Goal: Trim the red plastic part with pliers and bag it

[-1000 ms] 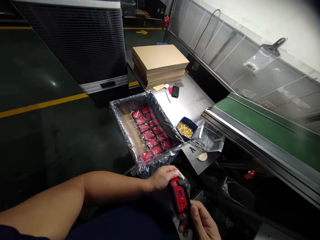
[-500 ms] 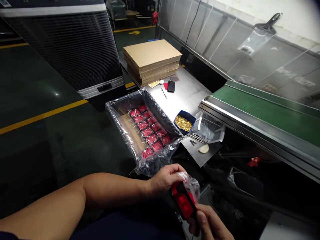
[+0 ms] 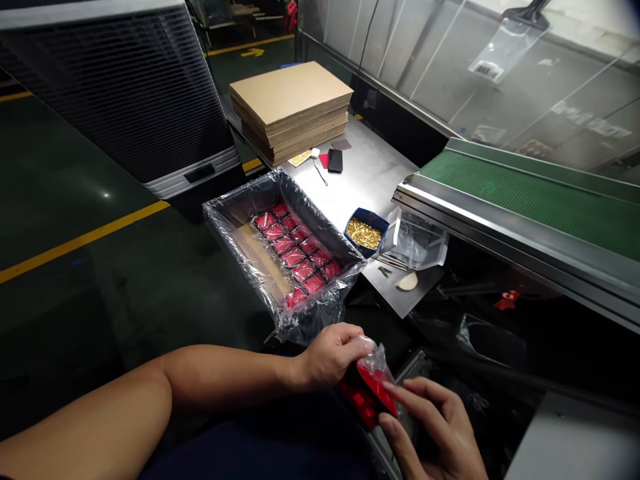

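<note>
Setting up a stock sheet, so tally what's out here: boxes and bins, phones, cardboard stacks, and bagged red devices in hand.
Plastic-lined box: 1
Blue bin: 1
Black phone: 1
Cardboard stack: 1
Bagged red device: 1
Total: 5

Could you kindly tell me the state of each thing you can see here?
Left hand: gripping the bag
Right hand: fingers on the bag
Bag: clear, around a red device
Box: lined with clear plastic, part filled
Red packs: laid in rows
Blue tray: full of brass pieces
Cardboard sheets: stacked flat

Red device (image 3: pixel 363 398) — partly behind plastic bag (image 3: pixel 376 365)
</note>
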A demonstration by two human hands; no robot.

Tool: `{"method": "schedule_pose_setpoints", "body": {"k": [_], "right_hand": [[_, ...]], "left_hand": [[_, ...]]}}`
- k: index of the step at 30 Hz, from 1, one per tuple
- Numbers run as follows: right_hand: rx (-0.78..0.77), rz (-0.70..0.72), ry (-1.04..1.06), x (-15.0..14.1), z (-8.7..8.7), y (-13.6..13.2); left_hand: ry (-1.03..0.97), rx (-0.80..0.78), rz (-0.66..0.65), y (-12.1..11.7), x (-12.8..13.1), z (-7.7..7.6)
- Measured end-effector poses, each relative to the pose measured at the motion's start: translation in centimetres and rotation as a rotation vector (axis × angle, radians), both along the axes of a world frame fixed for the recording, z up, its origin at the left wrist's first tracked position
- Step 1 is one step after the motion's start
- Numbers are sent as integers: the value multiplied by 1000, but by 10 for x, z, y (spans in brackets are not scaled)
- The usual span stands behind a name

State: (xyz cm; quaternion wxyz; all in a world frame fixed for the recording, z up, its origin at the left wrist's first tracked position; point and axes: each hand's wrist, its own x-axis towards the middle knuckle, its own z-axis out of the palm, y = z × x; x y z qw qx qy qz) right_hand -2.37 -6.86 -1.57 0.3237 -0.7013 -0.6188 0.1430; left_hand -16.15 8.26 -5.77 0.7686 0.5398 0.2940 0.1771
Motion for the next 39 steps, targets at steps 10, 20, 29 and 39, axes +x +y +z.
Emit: {"method": "schedule_pose_setpoints", "body": {"k": [10,20,29,39], "right_hand": [[-20,-25,332,-29,4,16],[-62,-50,459,-32,0,14],[-72,5,409,-31,2,15],[57,-436,368,-36,-4,5]], "left_hand": [[138,167,-130,1,0,9],[179,196,-170,5,-1,8],[170,157,-185,6,-2,9],[49,-699,52,0,6,-8]]}}
